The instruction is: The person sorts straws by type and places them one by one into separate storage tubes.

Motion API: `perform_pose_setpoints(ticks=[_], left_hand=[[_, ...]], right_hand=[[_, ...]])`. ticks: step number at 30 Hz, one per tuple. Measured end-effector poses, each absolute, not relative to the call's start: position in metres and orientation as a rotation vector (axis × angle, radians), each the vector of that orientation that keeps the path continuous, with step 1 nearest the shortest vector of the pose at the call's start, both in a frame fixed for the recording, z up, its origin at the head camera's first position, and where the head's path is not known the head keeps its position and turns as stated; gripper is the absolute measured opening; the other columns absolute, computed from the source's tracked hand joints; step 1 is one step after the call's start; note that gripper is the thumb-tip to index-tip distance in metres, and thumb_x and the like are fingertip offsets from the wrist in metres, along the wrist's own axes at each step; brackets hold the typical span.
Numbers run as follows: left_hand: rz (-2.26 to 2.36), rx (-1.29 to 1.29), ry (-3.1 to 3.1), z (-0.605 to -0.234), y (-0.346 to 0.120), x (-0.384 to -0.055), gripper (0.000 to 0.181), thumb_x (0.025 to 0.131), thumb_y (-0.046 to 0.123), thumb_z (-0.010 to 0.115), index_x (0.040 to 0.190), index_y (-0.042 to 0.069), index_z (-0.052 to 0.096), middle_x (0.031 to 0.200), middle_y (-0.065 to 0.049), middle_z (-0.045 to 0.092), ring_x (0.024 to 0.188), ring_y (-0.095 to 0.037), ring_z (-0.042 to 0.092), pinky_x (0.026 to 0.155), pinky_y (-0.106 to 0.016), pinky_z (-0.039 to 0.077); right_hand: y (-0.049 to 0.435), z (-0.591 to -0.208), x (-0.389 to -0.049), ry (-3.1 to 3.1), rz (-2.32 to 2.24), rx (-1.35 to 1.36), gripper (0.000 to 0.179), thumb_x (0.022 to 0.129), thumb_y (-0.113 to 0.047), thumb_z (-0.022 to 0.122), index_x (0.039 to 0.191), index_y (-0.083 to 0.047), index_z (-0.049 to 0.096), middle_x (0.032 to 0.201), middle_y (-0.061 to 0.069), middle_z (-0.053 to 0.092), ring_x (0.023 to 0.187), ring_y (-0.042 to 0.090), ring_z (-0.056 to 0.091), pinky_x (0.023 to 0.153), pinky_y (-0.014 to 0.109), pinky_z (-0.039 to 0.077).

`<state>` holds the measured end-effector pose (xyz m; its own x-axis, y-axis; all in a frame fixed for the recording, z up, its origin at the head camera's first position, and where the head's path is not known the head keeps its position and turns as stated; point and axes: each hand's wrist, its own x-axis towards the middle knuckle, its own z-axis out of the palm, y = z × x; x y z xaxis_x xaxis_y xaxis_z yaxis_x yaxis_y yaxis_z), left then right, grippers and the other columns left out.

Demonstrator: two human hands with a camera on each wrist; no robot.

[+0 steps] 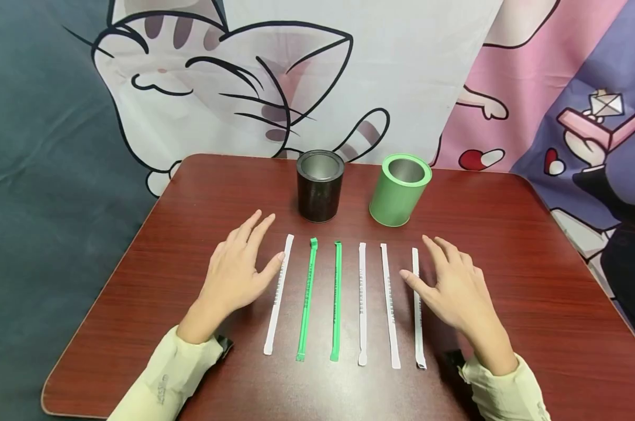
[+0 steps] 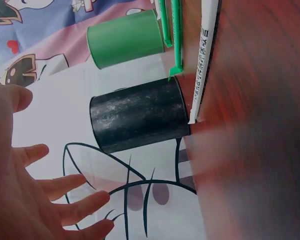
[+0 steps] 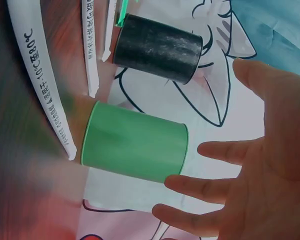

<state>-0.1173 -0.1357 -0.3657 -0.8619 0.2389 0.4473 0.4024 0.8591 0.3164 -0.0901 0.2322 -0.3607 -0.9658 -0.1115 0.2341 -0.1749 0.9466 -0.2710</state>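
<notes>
Slender paper-wrapped straws lie side by side on the table: a white straw (image 1: 279, 295) at the left, two green straws (image 1: 307, 301) after it, then more white straws (image 1: 390, 310) to the right. My left hand (image 1: 235, 272) hovers with spread fingers, its thumb over the leftmost white straw. Over at the right, my right hand (image 1: 454, 286) has its thumb above the rightmost white straw (image 1: 418, 321); its fingers are extended and hold nothing. Behind the row stand a black cup (image 1: 319, 196) and a green cup (image 1: 396, 199). The left wrist view shows that hand's spread fingers (image 2: 75, 187) apart from both cups.
The reddish-brown wooden table (image 1: 533, 280) has rounded far corners. A cartoon-printed cloth (image 1: 423, 70) hangs behind its far edge, and a dark teal cloth (image 1: 38, 146) covers the left side. Something black (image 1: 630, 263) sits beyond the table's right edge.
</notes>
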Motion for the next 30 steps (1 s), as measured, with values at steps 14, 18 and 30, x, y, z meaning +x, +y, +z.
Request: perform_pose_setpoints(ticks=[14, 18, 30], left_hand=[[-1.112, -0.416, -2.562, -0.349, -0.135, -0.141, 0.058, 0.086, 0.044, 0.058, 0.138, 0.038, 0.033, 0.132, 0.011, 0.044, 0.116, -0.013, 0.047, 0.077, -0.047, 0.041], [-1.206, -0.443, -2.515, -0.345, -0.135, -0.151, 0.059, 0.085, 0.042, 0.06, 0.138, 0.035, 0.034, 0.135, 0.012, 0.042, 0.115, -0.011, 0.048, 0.084, -0.044, 0.041], [-1.38, -0.467, -2.482, -0.338, -0.133, -0.185, 0.06, 0.083, 0.044, 0.063, 0.136, 0.032, 0.036, 0.135, 0.01, 0.043, 0.114, -0.015, 0.051, 0.085, -0.046, 0.042]], right_hand=[[0.227, -0.358, -0.091, -2.885, 0.402, 0.257, 0.066, 0.083, -0.061, 0.051, 0.13, -0.015, 0.05, 0.122, 0.013, 0.054, 0.101, 0.038, 0.051, 0.068, 0.055, 0.041], [0.224, -0.359, -0.091, -2.875, 0.401, 0.248, 0.06, 0.084, -0.059, 0.053, 0.127, -0.016, 0.052, 0.116, 0.01, 0.058, 0.098, 0.033, 0.054, 0.067, 0.054, 0.042], [0.219, -0.354, -0.09, -2.782, 0.493, 0.165, 0.037, 0.084, -0.049, 0.059, 0.111, -0.024, 0.062, 0.065, -0.013, 0.059, 0.063, 0.011, 0.058, 0.047, 0.039, 0.039]])
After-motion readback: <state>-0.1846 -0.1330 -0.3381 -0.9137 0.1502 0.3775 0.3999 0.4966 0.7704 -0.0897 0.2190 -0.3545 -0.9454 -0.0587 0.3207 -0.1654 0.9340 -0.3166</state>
